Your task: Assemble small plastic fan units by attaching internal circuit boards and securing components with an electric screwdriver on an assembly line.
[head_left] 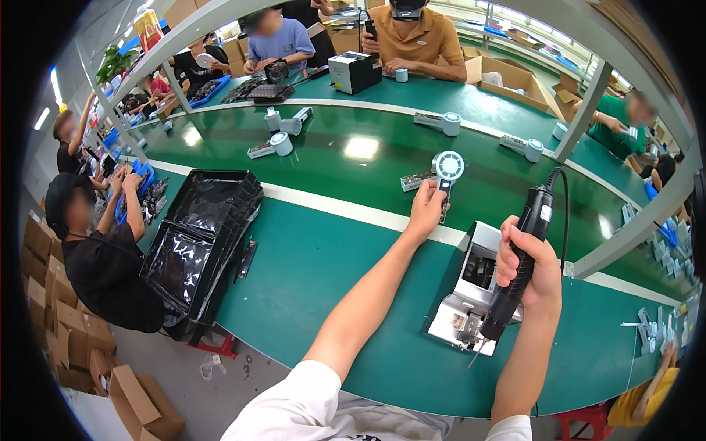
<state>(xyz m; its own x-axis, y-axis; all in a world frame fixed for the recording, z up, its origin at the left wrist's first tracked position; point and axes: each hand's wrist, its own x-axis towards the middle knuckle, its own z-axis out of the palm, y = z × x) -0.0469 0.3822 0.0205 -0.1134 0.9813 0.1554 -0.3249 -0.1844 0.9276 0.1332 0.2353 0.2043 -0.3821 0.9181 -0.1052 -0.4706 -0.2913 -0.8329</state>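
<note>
Head view: left hand [425, 209] grips one fan [446, 170]; right hand [531, 259] clenches one screwdriver [515, 272].

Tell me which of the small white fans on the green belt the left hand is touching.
The left hand grips the nearest fan, standing upright with its round grille facing the camera. The other fans lie untouched farther along the belt.

Two bare forearms, left hand [426, 212] and right hand [531, 266] ungloved. Short white sleeves ending above the elbows. No watch, rings or wristbands visible.
</note>
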